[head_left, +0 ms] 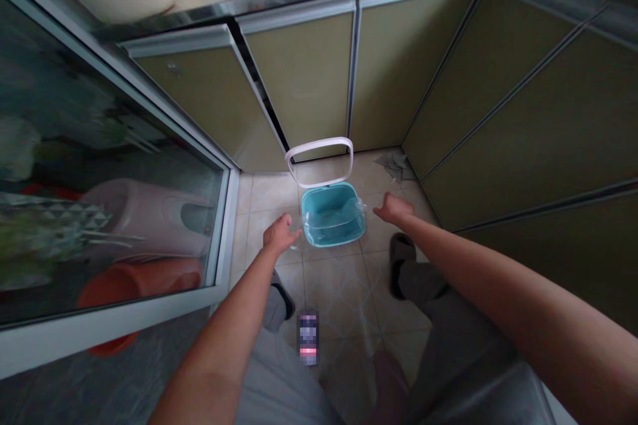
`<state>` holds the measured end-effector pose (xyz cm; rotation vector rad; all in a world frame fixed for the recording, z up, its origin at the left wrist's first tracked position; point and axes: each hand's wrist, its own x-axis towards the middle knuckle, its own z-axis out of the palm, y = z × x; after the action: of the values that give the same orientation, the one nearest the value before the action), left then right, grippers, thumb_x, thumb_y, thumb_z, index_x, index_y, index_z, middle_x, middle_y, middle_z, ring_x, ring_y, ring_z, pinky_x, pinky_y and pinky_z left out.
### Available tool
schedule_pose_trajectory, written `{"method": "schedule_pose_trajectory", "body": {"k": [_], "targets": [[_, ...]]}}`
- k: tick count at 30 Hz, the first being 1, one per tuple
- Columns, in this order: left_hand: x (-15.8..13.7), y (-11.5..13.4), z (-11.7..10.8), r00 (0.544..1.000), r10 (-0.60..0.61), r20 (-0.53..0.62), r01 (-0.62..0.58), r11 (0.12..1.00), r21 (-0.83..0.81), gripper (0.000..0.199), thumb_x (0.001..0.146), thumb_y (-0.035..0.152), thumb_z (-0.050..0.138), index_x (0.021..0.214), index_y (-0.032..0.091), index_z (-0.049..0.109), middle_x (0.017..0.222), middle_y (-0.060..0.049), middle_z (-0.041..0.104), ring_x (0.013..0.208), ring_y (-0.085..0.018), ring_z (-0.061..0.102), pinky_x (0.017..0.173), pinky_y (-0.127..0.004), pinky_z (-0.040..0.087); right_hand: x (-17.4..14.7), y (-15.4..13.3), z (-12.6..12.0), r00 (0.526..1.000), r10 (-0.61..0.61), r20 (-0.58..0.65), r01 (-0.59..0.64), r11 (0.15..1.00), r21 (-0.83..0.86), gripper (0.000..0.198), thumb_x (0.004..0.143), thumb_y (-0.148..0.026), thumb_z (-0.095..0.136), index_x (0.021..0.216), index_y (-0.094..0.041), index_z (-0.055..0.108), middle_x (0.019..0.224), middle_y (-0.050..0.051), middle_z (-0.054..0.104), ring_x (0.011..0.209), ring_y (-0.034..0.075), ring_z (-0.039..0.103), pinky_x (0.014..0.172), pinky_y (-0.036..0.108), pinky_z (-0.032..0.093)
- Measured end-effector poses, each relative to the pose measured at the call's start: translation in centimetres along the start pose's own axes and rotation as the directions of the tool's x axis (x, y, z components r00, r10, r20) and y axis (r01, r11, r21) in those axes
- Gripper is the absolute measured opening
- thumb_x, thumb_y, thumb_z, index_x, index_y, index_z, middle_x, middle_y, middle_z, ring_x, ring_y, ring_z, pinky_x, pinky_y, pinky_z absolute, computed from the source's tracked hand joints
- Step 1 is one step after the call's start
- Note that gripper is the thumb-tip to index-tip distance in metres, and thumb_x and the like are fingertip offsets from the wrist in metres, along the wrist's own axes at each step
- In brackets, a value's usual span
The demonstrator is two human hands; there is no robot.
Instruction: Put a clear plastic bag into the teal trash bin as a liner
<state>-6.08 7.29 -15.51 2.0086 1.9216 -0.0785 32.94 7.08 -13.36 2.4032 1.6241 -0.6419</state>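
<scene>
A teal trash bin (332, 195) stands on the floor between my hands. A clear plastic bag (333, 224) lies across its opening, with crumpled edges over the left and right rims. The bin's pale rim ring (319, 143) is raised upright behind the opening. My left hand (280, 235) is beside the bin's left edge, its thumb and fingers apart, close to loose film. To the right of the bin, my right hand (395, 209) points inward with thumb and forefinger apart; its other fingers look curled. A small gap shows between this hand and the rim.
Cabinet doors (304, 80) stand behind and to the right. A glass door (124, 166) closes off the left side. My slippered feet (401, 259) straddle the bin, and a blurred-out item (308, 339) is below it. A grey cloth (396, 166) lies in the corner.
</scene>
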Motion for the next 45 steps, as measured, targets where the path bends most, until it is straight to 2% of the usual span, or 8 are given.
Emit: {"method": "schedule_pose_trajectory", "body": {"k": [4,7,9,16,22,28,36,45], "targets": [[-0.6,1.4,0.2,0.992,0.122,-0.013,-0.121,0.989,0.081,0.044,0.086,0.042,0.072,0.126,0.03,0.056,0.126,-0.006,0.065,0.106,-0.022,0.066,0.082,-0.03,0.048,-2.0,-1.5,-0.1,0.973,-0.218,-0.08,0.213,0.975,-0.064,0.055,0.092,-0.041,0.06,0.143,-0.022,0.049,0.134,0.018,0.061,0.104,0.03,0.071,0.08,0.036,0.053],[-0.8,1.7,0.5,0.992,0.128,0.003,-0.127,0.985,0.119,0.032,0.093,0.035,0.064,0.124,0.03,0.06,0.126,-0.006,0.064,0.106,-0.022,0.065,0.085,-0.032,0.048,-2.7,-2.5,0.7,0.903,-0.428,-0.033,0.424,0.901,-0.095,0.056,0.094,-0.025,0.053,0.149,-0.032,0.044,0.149,0.014,0.05,0.1,0.025,0.072,0.079,0.032,0.051],[-0.7,1.7,0.6,0.993,0.115,-0.003,-0.113,0.986,0.123,0.022,0.098,0.034,0.056,0.117,0.029,0.065,0.121,-0.006,0.065,0.105,-0.022,0.065,0.085,-0.031,0.048,-2.6,-2.8,1.2,0.881,-0.473,-0.001,0.471,0.876,-0.101,0.058,0.094,-0.019,0.048,0.151,-0.034,0.043,0.152,0.013,0.047,0.099,0.023,0.072,0.079,0.032,0.05],[1.9,-0.1,1.3,0.998,-0.005,-0.068,-0.003,0.992,-0.129,0.019,0.096,0.029,0.055,0.103,0.026,0.072,0.115,-0.004,0.071,0.103,-0.017,0.067,0.081,-0.025,0.048,0.1,-2.8,1.5,0.92,-0.39,0.027,0.391,0.917,-0.081,0.032,0.103,-0.031,0.042,0.121,-0.022,0.067,0.121,0.015,0.071,0.103,0.027,0.07,0.081,0.033,0.049],[6.6,-2.0,2.8,0.99,-0.14,0.014,0.134,0.912,-0.389,0.021,0.093,0.03,0.055,0.095,0.021,0.074,0.098,-0.004,0.077,0.091,-0.017,0.068,0.078,-0.025,0.047,2.1,-3.6,1.2,0.958,-0.286,0.013,0.287,0.958,-0.02,0.033,0.102,-0.035,0.042,0.122,-0.024,0.066,0.112,0.015,0.075,0.098,0.027,0.072,0.077,0.032,0.049],[10.9,-1.7,3.2,0.978,-0.197,0.066,0.203,0.836,-0.509,0.022,0.086,0.032,0.055,0.076,0.02,0.07,0.069,-0.001,0.068,0.069,-0.017,0.061,0.061,-0.025,0.04,5.7,-4.6,1.0,0.994,-0.111,-0.018,0.112,0.98,0.166,0.029,0.095,-0.034,0.05,0.113,-0.021,0.069,0.111,0.013,0.076,0.1,0.027,0.07,0.073,0.03,0.047],[15.0,-1.6,5.8,0.964,-0.245,0.106,0.238,0.609,-0.757,0.018,0.077,0.035,0.058,0.071,0.02,0.067,0.062,0.0,0.061,0.059,-0.015,0.055,0.058,-0.025,0.039,12.6,-4.6,3.0,0.999,-0.022,-0.032,0.034,0.891,0.453,0.012,0.084,-0.024,0.064,0.091,-0.019,0.071,0.076,0.003,0.075,0.071,0.015,0.065,0.059,0.021,0.039],[16.0,0.1,6.4,0.895,-0.332,0.297,0.42,0.408,-0.811,0.022,0.078,0.041,0.062,0.081,0.02,0.07,0.075,-0.004,0.069,0.061,-0.015,0.058,0.056,-0.025,0.042,15.1,-5.9,6.0,0.999,0.032,0.013,-0.033,0.782,0.622,0.013,0.087,-0.021,0.063,0.089,-0.014,0.073,0.062,-0.002,0.062,0.047,0.007,0.045,0.049,0.018,0.033]]}}
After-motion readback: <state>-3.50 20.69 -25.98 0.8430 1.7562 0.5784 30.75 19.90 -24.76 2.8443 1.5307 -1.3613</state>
